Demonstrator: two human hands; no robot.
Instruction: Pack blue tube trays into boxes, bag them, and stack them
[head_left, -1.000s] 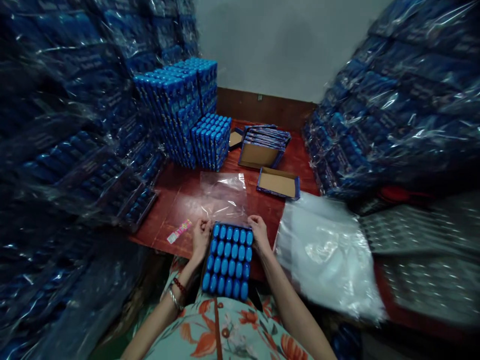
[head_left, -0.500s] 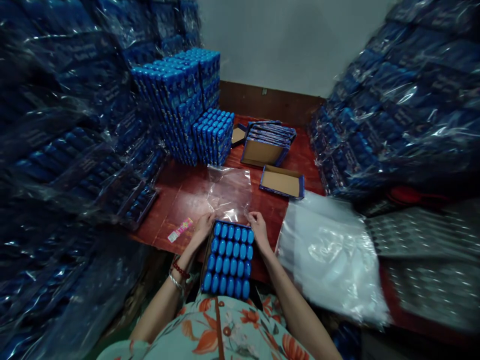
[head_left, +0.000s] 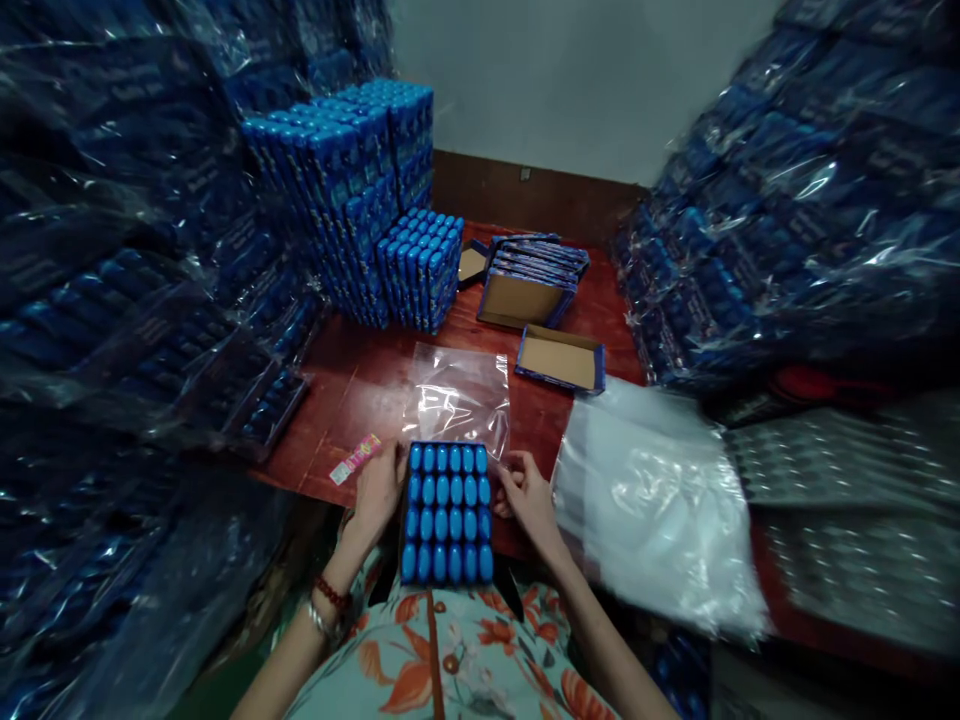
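Note:
A tray of shiny blue egg-shaped pieces in rows (head_left: 448, 515) rests between my hands at the table's near edge, close against my body. Past its far edge lies a clear plastic bag (head_left: 461, 395), flat on the table with its mouth toward the tray. My left hand (head_left: 379, 492) is beside the tray's far left corner, fingers closed at the bag's left edge; the fingertips are partly hidden. On the other side, my right hand (head_left: 525, 492) pinches the bag's right edge, just off the tray's right side.
A pink label strip (head_left: 355, 459) lies left of my left hand. Blue filled trays (head_left: 420, 265) are stacked behind. Empty cardboard trays (head_left: 561, 358) stand at centre right. Clear bags (head_left: 660, 500) are piled right, beside grey moulded plastic trays (head_left: 847, 520). Wrapped stacks (head_left: 795, 210) rise on both sides.
My hands have drawn apart and slightly down, the left one outward from the tray. The bag's near end is spread wider. The tray has straightened and shifted a little left in view.

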